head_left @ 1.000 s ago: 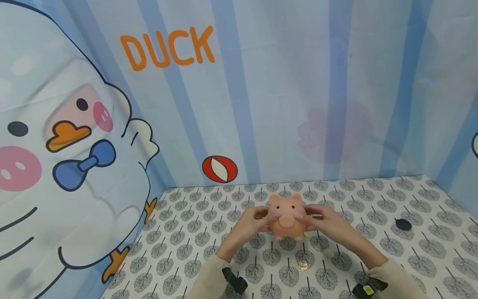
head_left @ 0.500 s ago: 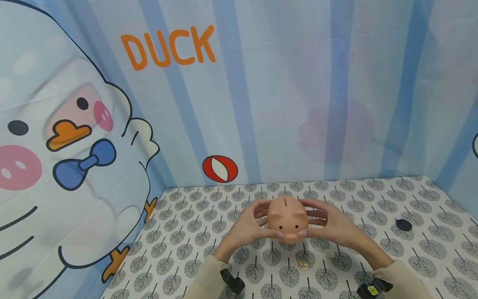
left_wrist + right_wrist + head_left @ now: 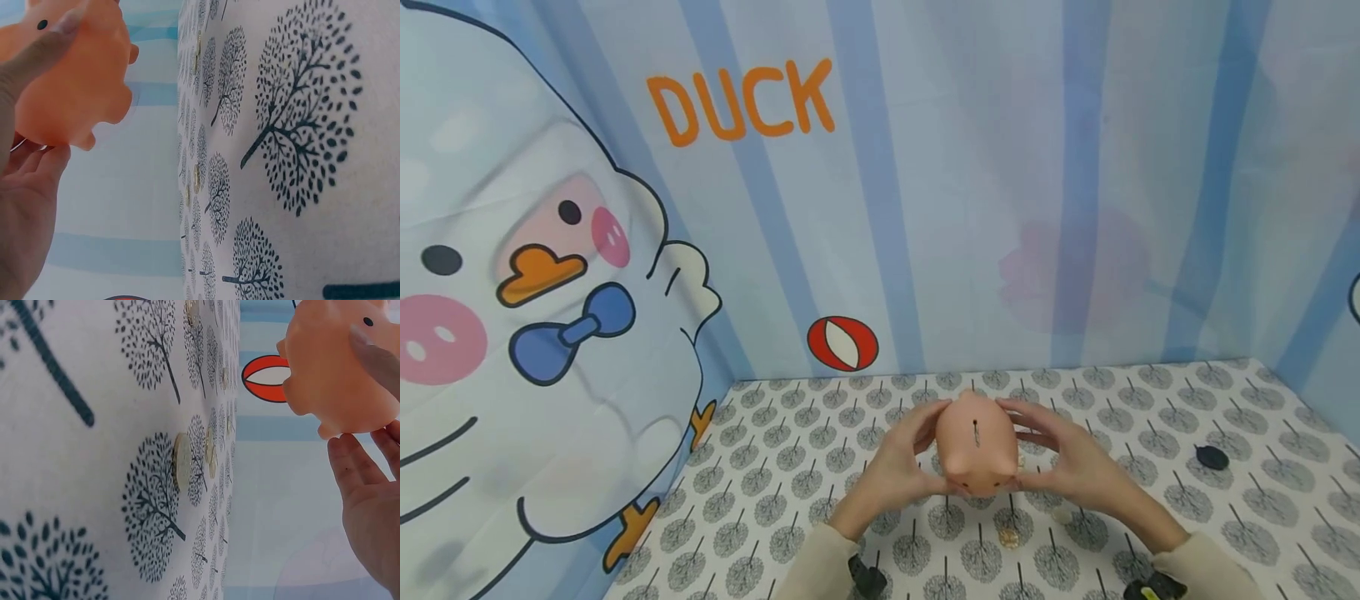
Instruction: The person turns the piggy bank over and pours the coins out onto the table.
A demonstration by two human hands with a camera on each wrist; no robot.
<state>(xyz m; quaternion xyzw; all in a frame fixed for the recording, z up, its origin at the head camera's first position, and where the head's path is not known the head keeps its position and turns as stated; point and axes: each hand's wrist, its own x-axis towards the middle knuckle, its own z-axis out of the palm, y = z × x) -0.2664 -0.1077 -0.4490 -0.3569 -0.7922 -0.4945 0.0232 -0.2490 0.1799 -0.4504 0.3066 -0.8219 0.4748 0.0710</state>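
A pink-orange piggy bank [image 3: 976, 454] is held between both hands, its back with a dark slot facing the head camera and its face tipped downward. My left hand [image 3: 895, 462] grips its left side, thumb near the face and fingers behind. The right hand [image 3: 1075, 462] grips the opposite side the same way. In the left wrist view the piggy bank [image 3: 81, 81] has its feet apart from the tablecloth, with the left hand's fingers [image 3: 56, 164] at its rear. In the right wrist view, the right thumb [image 3: 375, 359] presses beside an eye.
On the tree-patterned tablecloth [image 3: 790, 517] lie a gold coin [image 3: 1008, 537] and a paler coin [image 3: 1062, 517] in front of the hands. Several coins show edge-on in the right wrist view, one nearby [image 3: 182, 462]. A small black disc [image 3: 1212, 457] lies at right. A duck-print curtain [image 3: 955, 208] hangs behind.
The piggy bank has tipped forward: its face, first turned toward the head camera, now points downward, and its slotted back has come into view. Both hands have kept hold of it.
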